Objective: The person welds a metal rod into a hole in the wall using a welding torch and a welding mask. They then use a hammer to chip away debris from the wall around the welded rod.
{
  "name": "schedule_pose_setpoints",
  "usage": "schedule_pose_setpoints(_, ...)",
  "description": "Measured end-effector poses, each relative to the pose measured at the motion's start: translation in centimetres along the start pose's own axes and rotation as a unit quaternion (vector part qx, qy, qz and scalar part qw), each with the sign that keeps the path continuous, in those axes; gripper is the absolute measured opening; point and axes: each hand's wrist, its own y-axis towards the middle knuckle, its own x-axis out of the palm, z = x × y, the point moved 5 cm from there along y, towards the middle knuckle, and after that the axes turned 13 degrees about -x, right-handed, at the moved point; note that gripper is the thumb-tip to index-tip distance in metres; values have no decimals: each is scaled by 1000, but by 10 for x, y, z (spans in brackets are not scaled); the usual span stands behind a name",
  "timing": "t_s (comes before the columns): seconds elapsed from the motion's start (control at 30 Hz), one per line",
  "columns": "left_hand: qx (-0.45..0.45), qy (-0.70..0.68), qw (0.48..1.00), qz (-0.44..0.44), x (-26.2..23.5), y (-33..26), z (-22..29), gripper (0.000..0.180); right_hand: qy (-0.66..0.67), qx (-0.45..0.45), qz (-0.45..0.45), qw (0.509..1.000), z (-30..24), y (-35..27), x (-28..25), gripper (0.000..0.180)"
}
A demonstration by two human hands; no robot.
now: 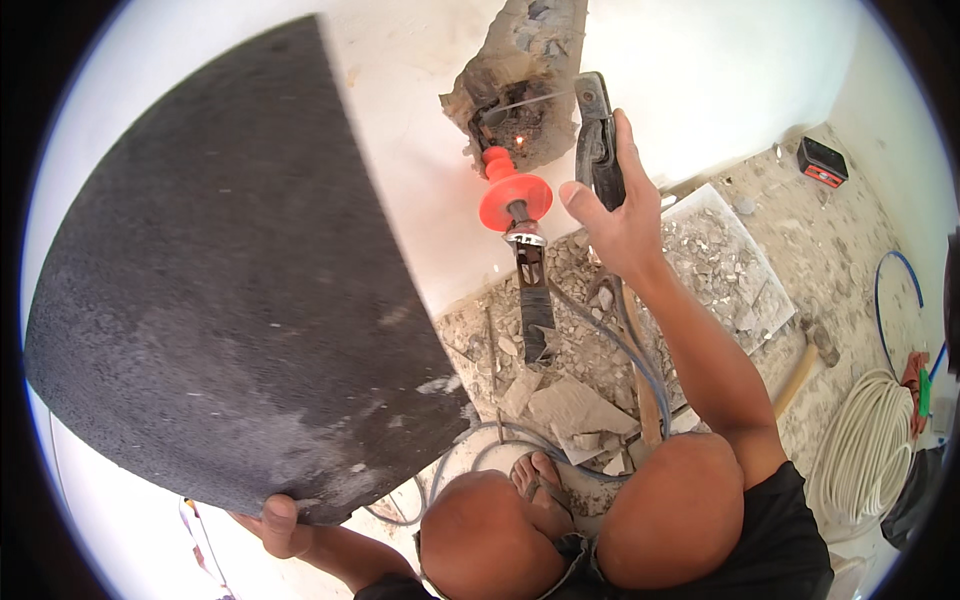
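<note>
My left hand [280,525] grips the lower edge of a large dark grey rough board [220,280], which stands upright and fills the left of the view. My right hand [620,225] is closed on a black clamp-type electrode holder [597,130]. A thin rod [530,100] runs from the holder into a broken hole in the white wall [525,60], where a small orange glow [520,140] shows. A chisel with a red hand guard [514,198] hangs down from the hole, just left of my right hand.
Broken plaster and rubble [560,400] lie under the hole by my knees and foot. Grey cables [610,340] run across it. To the right are a white slab with debris [730,260], a hammer [805,365], a coil of white hose [870,440] and a red-and-black box [823,162].
</note>
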Motion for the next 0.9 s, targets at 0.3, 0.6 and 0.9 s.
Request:
schedule_pose_setpoints(0.3, 10, -34, 999, -1, 7, -2, 10, 104, 76, 74, 16, 994, 16, -3, 12, 88)
schedule_pose_setpoints(0.6, -38, 12, 999, 12, 10, -4, 7, 118, 75, 54, 27, 995, 22, -4, 23, 91)
schedule_pose_setpoints(0.9, -23, 79, 996, -43, 5, 8, -2, 118, -120, -2, -75, 990, 9, 4, 0, 84)
